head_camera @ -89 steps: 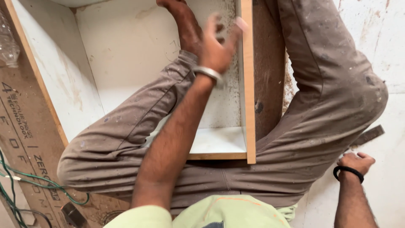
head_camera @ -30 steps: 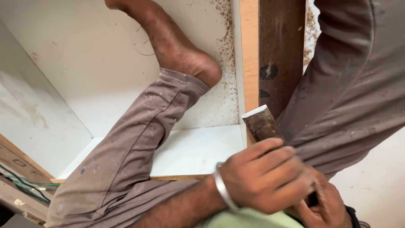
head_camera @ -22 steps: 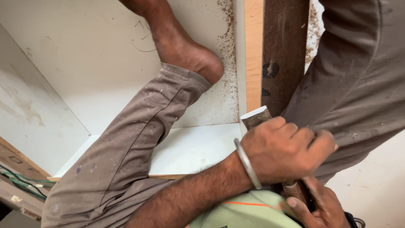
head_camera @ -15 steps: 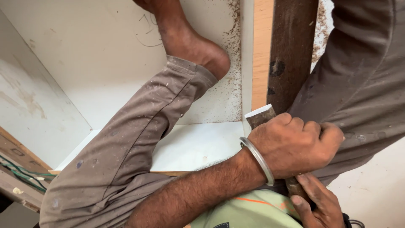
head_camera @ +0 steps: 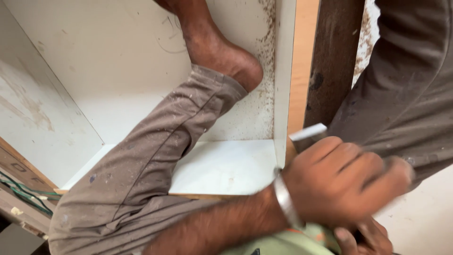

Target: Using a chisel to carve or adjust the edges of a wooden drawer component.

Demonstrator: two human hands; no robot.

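A person sits with one trousered leg (head_camera: 141, 174) stretched into an open white cabinet carcass (head_camera: 71, 85), the bare foot (head_camera: 212, 47) pressed against its back panel beside a scatter of sawdust (head_camera: 264, 71); green wires (head_camera: 21, 193) trail at the far left edge. To the right, the carcass's side panel (head_camera: 285, 75) stands against a dark wooden plank (head_camera: 332, 61). The left hand (head_camera: 339, 184), a metal bangle (head_camera: 285, 200) at the wrist, is clenched in a fist over a flat-ended tool (head_camera: 309, 133) whose pale tip pokes out just beside that panel edge; the right hand (head_camera: 363, 238) grips lower down, its grasp mostly hidden. The work appears to be at the stage of setting the blade to the joint, and the next move likely calls for steady two-handed pressure. Counted: one carcass, one tool, one plank, one bangle, two hands.
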